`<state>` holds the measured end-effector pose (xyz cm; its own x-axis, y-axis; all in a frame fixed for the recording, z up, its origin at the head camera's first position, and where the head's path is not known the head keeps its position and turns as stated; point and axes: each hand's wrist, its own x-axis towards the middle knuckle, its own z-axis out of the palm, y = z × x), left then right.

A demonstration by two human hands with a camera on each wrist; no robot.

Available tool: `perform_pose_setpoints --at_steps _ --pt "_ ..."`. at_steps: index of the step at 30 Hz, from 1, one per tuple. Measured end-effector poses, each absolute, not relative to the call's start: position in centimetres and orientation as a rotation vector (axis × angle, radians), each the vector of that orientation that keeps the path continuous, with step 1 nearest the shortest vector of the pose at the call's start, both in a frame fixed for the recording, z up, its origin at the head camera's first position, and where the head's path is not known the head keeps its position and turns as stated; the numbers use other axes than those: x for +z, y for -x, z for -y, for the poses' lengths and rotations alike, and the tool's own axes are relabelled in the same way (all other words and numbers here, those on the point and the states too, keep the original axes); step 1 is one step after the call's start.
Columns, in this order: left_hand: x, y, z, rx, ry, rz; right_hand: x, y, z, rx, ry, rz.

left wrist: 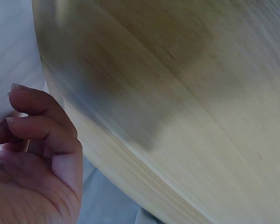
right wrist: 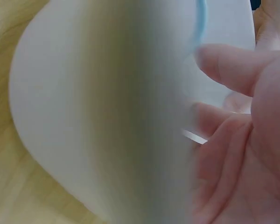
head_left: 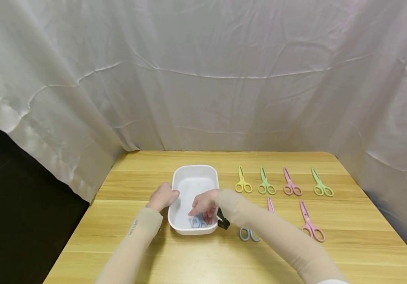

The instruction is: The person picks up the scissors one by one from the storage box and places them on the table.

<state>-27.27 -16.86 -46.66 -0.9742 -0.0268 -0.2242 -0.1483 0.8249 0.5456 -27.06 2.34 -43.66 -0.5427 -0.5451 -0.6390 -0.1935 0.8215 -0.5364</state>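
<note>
A white plastic box (head_left: 192,232) stands on the wooden table, left of the middle. My left hand (head_left: 163,196) grips its left rim; in the left wrist view the fingers (left wrist: 46,112) are curled by the white wall. Inside the box's near end lies a pair of blue scissors (head_left: 197,222), its handle loops showing and its blades hidden under my right hand. My right hand (head_left: 206,203) reaches down over these scissors, thumb and fingers spread apart. In the right wrist view, the thumb (right wrist: 233,67) lies close to a blue edge, and the blurred box wall covers part of the hand.
Right of the box lie yellow scissors (head_left: 243,181), green scissors (head_left: 266,184), pink scissors (head_left: 291,184) and more green scissors (head_left: 321,185). Nearer are pink scissors (head_left: 311,225), another pink pair (head_left: 270,204) and blue scissors (head_left: 248,234), these two partly behind my right forearm. A pale curtain (head_left: 224,110) hangs behind.
</note>
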Motion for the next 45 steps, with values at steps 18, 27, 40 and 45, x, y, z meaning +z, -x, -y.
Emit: perform_pose_setpoints --at_steps 18,27,40,45 --pt "-46.7 27.3 16.9 0.857 0.151 -2.806 -45.1 27.0 -2.6 -0.525 0.754 -2.370" --pt "-46.7 27.4 16.8 0.865 0.155 -2.800 -45.5 27.0 -3.2 -0.649 0.915 -2.417" --pt "-46.4 27.0 16.8 0.935 0.117 -2.784 -46.3 26.9 -3.8 -0.881 1.044 -2.454" --pt "-46.5 27.1 16.9 0.934 0.113 -2.781 -46.7 26.8 -3.8 -0.987 1.041 -2.492"
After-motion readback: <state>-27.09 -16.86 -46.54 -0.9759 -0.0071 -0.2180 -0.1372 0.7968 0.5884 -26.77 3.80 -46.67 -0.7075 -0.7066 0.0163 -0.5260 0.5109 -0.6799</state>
